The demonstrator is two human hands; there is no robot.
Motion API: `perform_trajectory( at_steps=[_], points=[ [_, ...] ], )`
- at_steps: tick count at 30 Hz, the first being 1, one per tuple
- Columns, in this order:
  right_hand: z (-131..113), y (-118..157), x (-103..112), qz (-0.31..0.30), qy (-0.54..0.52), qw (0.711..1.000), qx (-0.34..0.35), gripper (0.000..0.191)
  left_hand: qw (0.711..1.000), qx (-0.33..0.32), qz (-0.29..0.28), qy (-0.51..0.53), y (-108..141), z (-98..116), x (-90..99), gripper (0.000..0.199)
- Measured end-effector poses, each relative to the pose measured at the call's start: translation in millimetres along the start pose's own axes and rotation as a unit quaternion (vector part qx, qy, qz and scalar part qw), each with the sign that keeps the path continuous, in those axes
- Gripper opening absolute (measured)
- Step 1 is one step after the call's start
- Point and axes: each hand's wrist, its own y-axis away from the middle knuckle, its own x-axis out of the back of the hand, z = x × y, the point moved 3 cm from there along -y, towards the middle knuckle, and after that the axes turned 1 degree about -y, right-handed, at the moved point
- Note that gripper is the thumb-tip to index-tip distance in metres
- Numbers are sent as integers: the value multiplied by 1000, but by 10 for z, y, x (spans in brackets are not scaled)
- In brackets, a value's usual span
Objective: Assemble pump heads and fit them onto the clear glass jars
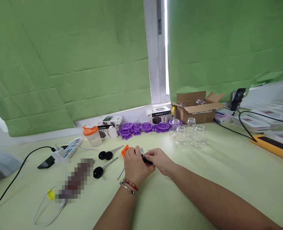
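Near the middle of the light green table, my left hand [137, 164] is closed around a small black part [146, 160] with thin metal rods rising beside it. My right hand [161, 160] pinches the same black part from the right, its fingers meeting those of my left hand. An orange piece [125, 150] shows just behind my left hand. To the left lie black round knobs on metal rods, one [98, 172] in front and two [105, 155] behind. A loose metal rod [120, 173] lies beside my left wrist.
Purple plastic rings [146, 127] and glass jars [180, 137] stand behind my hands, near an open cardboard box [196, 111]. An orange-lidded cup [93, 136] and a power strip [72, 147] are at left. An orange bar [274, 148] lies at right.
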Motion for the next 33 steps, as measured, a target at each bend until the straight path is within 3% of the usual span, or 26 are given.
perform_trajectory(
  at_steps=[9, 27, 33],
  points=[
    [80, -44, 4, 2, -69, 997, -20, 9, 1000, -2, 7, 3, -13, 4, -5, 51],
    [181, -118, 12, -12, -25, 1000, -11, 22, 1000, 2, -10, 4, -1, -12, -30, 48],
    [212, -137, 21, -19, -53, 998, -11, 24, 1000, -2, -5, 2, 4, -16, -33, 45]
  ],
)
